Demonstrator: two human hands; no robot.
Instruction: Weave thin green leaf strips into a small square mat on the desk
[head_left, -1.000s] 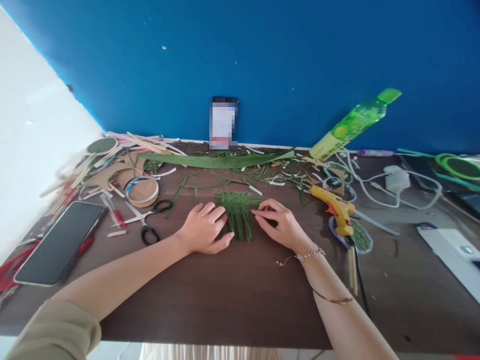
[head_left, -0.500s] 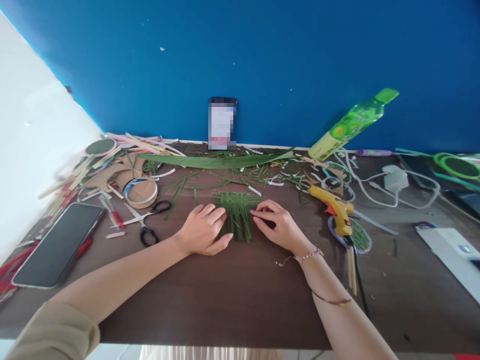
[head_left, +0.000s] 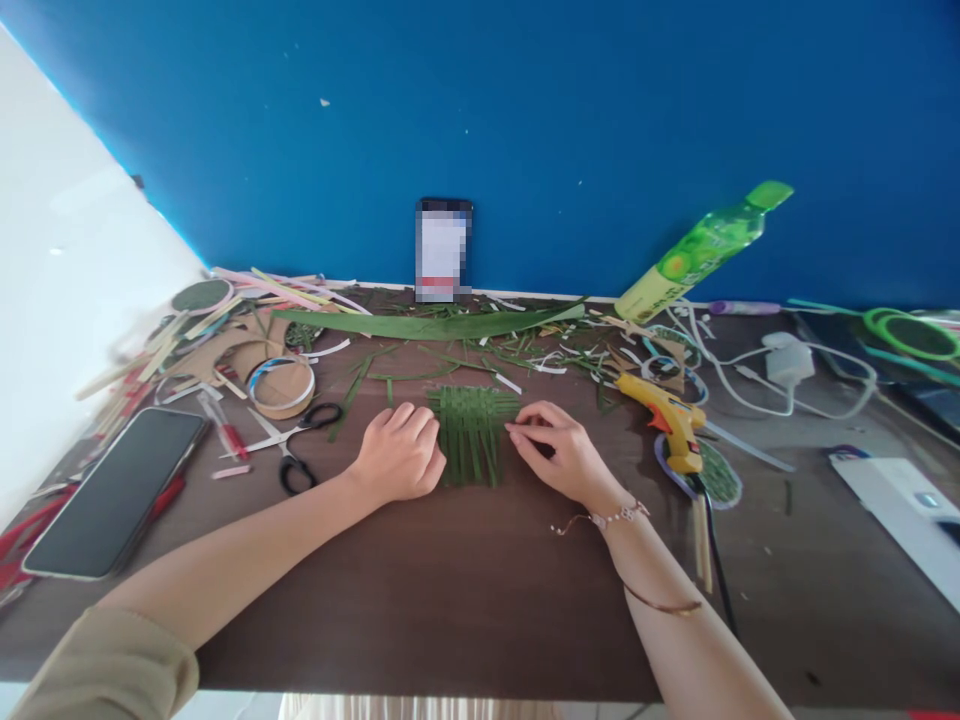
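A small woven mat of green leaf strips (head_left: 471, 420) lies on the dark table between my hands. Its lengthwise strips hang loose toward me, while short strip ends stick out at its sides. My left hand (head_left: 397, 455) rests at the mat's left edge with fingers curled and thumb tucked in; what lies under the fingers is hidden. On the other side, my right hand (head_left: 556, 452) pinches thumb and forefinger together at the right edge, where a thin leaf strip end seems to be between the tips.
Black-handled scissors (head_left: 296, 445), a tape roll (head_left: 281, 387) and a phone (head_left: 120, 490) lie to the left. Rightward are a yellow glue gun (head_left: 675, 420), a charger (head_left: 789, 362) and a leaning green bottle (head_left: 701, 255). A long leaf (head_left: 442, 323) and scraps line the back, below a propped phone (head_left: 442, 250).
My left hand has drawn slightly left, and its thumb, stretched out before, is now folded in. My right hand has shifted slightly right, still pinching.
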